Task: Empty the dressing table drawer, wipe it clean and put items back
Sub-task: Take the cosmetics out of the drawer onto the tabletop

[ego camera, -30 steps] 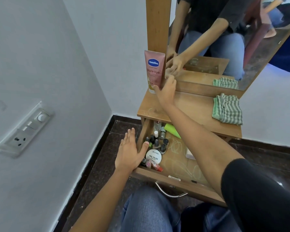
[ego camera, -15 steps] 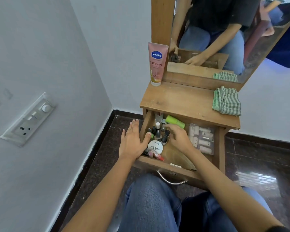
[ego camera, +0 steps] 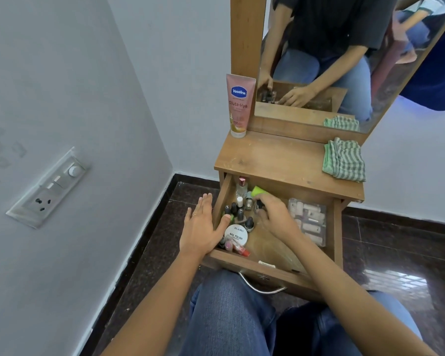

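Note:
The wooden drawer [ego camera: 267,269] is pulled out under the dressing table top [ego camera: 280,163]. At its left side stand several small nail polish bottles [ego camera: 238,211], a white round tub [ego camera: 236,235], a glass perfume bottle [ego camera: 241,187] and a green item [ego camera: 257,191]. A clear plastic box [ego camera: 308,222] lies at the right. My left hand [ego camera: 201,227] lies flat on the drawer's left wall, thumb hooked inside. My right hand [ego camera: 275,217] is inside the drawer, fingers closed around a small dark bottle [ego camera: 260,204]. A pink Vaseline tube [ego camera: 240,106] stands on the top.
A folded green striped cloth [ego camera: 344,160] lies on the table top at the right. The mirror [ego camera: 344,60] rises behind it. A wall with a switch socket [ego camera: 49,188] is close on the left. My knees are under the drawer handle [ego camera: 262,289]. The floor is dark tile.
My right hand left the Vaseline tube standing on the table top, came down into the drawer and closed on a small dark bottle. My left hand stayed on the drawer's left wall.

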The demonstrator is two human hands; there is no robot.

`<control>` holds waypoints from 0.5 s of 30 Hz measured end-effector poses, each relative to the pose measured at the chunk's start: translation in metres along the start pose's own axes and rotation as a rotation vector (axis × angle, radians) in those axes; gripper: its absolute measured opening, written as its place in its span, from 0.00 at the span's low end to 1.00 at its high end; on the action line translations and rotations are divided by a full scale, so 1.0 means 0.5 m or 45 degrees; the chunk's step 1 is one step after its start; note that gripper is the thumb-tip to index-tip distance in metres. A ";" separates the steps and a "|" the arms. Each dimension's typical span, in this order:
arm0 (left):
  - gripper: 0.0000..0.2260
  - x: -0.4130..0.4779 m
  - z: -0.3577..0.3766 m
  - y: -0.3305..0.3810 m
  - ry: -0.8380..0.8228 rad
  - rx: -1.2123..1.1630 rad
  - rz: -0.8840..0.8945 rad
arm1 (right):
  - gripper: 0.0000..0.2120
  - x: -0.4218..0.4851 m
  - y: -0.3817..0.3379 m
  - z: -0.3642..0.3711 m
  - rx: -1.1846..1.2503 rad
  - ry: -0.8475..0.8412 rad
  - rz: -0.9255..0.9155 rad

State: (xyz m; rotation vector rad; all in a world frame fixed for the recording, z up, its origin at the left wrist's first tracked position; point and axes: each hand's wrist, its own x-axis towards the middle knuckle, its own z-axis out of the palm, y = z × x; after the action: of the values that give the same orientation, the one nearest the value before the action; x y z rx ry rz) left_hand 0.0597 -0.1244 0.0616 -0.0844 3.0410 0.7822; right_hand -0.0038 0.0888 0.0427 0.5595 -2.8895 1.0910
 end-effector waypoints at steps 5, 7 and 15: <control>0.36 0.003 0.006 -0.002 -0.003 -0.020 -0.015 | 0.13 0.081 -0.063 -0.101 0.200 0.257 -0.117; 0.36 0.004 0.007 -0.003 -0.005 -0.019 -0.021 | 0.12 0.142 -0.072 -0.130 0.190 0.324 -0.091; 0.36 0.005 0.011 -0.005 0.026 -0.032 -0.023 | 0.13 0.300 -0.030 -0.121 0.200 0.369 0.104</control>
State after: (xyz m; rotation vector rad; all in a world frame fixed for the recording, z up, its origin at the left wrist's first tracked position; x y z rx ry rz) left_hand 0.0572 -0.1241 0.0556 -0.1209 3.0451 0.8229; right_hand -0.1465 0.0679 0.1169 0.2600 -2.6135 1.2968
